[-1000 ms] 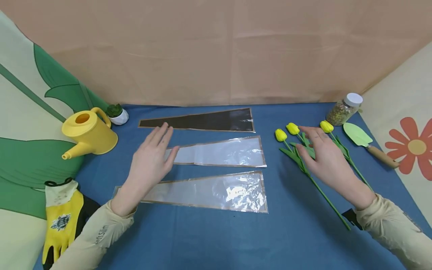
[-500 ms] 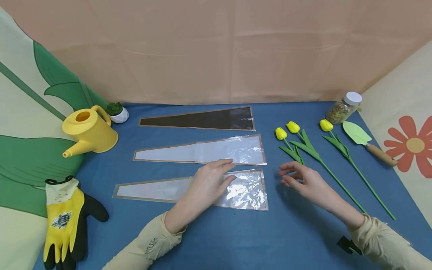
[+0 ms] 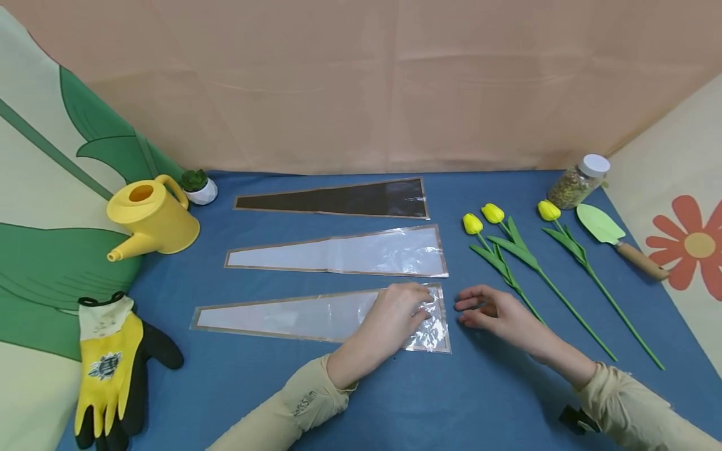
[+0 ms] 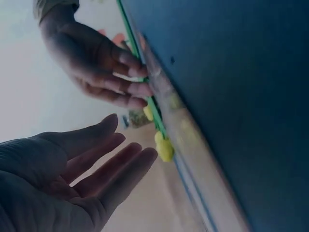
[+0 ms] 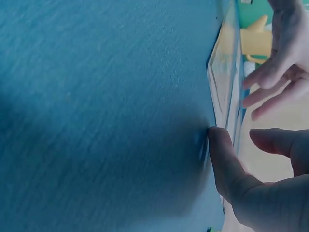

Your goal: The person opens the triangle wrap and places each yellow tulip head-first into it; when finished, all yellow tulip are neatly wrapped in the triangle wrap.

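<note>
My left hand point(image 3: 389, 316) hovers over the wide right end of the nearest clear tapered flower sleeve point(image 3: 282, 316), hiding part of it. In the left wrist view its fingers are loosely bent, with nothing between them and the thumb. Just right of that sleeve's wide edge is my right hand point(image 3: 504, 319), its fingers gently bent. The right wrist view shows its lower fingertip point(image 5: 220, 137) right at the sleeve's edge, with a gap to the other digit. A whitish sleeve point(image 3: 338, 255) and a dark one point(image 3: 338, 200) lie farther back. Three yellow tulips point(image 3: 472, 224) lie beyond the right hand.
At left are a yellow watering can point(image 3: 160, 216), a small potted succulent point(image 3: 202, 191) and a yellow-black glove point(image 3: 109, 376). A jar point(image 3: 572, 185) with a white lid and a green trowel point(image 3: 600, 224) stand and lie at back right. A tan backdrop point(image 3: 361, 88) rises behind.
My left hand has moved right and down from the middle sleeve to the nearest sleeve's wide end. The right hand has moved from above the tulips leftward and nearer, toward the same sleeve edge.
</note>
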### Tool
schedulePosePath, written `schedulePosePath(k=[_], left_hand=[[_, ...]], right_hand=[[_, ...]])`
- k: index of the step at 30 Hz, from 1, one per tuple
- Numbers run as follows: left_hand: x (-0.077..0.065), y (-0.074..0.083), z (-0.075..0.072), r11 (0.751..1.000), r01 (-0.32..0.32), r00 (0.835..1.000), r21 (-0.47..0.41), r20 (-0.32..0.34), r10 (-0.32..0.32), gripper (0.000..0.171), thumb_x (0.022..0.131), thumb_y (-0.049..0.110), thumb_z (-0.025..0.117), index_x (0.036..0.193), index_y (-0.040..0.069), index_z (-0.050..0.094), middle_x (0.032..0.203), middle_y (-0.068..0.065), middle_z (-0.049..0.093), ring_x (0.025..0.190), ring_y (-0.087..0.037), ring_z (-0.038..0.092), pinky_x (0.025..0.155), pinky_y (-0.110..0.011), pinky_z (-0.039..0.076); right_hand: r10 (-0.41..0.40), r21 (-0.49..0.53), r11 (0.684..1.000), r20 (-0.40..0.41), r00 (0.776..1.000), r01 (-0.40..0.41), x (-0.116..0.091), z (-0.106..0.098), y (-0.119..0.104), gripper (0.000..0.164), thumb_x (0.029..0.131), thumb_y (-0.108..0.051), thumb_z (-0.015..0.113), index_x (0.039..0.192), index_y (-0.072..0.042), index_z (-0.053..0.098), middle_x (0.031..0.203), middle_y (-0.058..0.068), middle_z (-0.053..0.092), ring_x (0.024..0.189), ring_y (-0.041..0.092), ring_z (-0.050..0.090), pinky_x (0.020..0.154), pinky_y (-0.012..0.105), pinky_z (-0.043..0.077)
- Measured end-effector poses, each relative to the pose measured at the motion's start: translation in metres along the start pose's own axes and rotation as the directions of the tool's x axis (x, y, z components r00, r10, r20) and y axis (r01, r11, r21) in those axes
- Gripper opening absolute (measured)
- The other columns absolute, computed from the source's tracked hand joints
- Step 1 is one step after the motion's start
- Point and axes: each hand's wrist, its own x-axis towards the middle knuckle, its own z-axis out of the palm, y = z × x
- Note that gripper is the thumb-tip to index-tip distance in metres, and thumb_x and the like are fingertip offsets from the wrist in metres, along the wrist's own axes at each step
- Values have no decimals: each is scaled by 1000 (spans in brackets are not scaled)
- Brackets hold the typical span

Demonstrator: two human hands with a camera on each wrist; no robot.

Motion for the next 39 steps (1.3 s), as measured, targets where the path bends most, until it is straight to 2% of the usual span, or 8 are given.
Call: schedulePosePath(k=[5,10,17,21,27,29,36,39], left_hand=[[4,-2,6,1000,-5,999,1,37,5,21,90,7,87,110,5,84,116,-6,79,106,-22,76,89,-33,60],[5,-7,9,994,15,1000,-106,24,-12,20,88,6,89,107,4,84,110,-6,80,101,-20,77,86,-31,60],[6,-17,10,960,86,996,-267,17,-84,21,88,3,88,109,2,84,108,-10,81,95,-22,78,80,-25,60],[7,-20,9,921,130,991,-368,27,-129,24,88,2,88,112,2,84,108,-9,81,98,-22,79,83,-22,60],[6,-14,7,809,207,977,-550,77,-197,22,91,3,85,113,1,83,109,-10,81,98,-20,79,79,-20,59],[5,-13,8,788,209,977,-580,93,-191,22,91,2,85,114,0,83,111,-11,81,98,-20,79,79,-20,59],[5,-24,17,859,149,986,-490,11,-165,26,88,-2,87,113,-1,82,111,-12,80,100,-26,79,84,-23,60],[5,-30,19,865,164,984,-475,16,-178,26,87,-3,87,113,-2,82,110,-12,80,98,-25,79,82,-21,60]], right_hand=[[17,58,998,23,1000,-18,0,2,-1,42,109,-2,60,143,19,47,131,28,66,112,34,73,90,36,62],[35,95,995,34,999,-39,0,3,-3,45,110,-4,59,146,19,46,135,30,64,115,34,72,92,36,61],[51,137,989,54,997,-58,3,5,-3,48,110,-7,60,147,19,44,136,30,63,117,33,71,95,35,60],[69,166,983,65,996,-79,5,5,-3,49,110,-8,61,148,18,43,138,30,62,120,35,70,96,35,60],[66,175,981,84,994,-79,4,6,-3,51,110,-9,61,149,18,42,140,30,62,121,36,69,97,36,59],[64,171,982,88,994,-78,4,6,-4,51,110,-9,61,149,18,42,140,30,62,121,36,69,97,36,59],[89,184,978,74,993,-101,5,5,-4,50,110,-9,61,149,17,43,140,30,62,121,35,69,97,35,59],[88,191,976,78,993,-102,4,6,-3,49,110,-9,60,149,17,43,140,29,61,121,34,69,97,35,59]])
